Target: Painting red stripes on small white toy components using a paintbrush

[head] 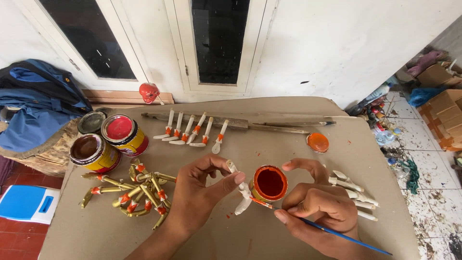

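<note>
Currently I read this as mid-painting: left hand pinches a white carved piece above the bench, right hand grips a blue brush tipped orange beside the paint cup; next stroke needs a steady tip.

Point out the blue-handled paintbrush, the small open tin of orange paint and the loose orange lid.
Blue-handled paintbrush point(337, 233), head view, middle of the blue handle.
Small open tin of orange paint point(270, 183), head view, paint surface inside.
Loose orange lid point(317, 142), head view, centre of its top.
</note>
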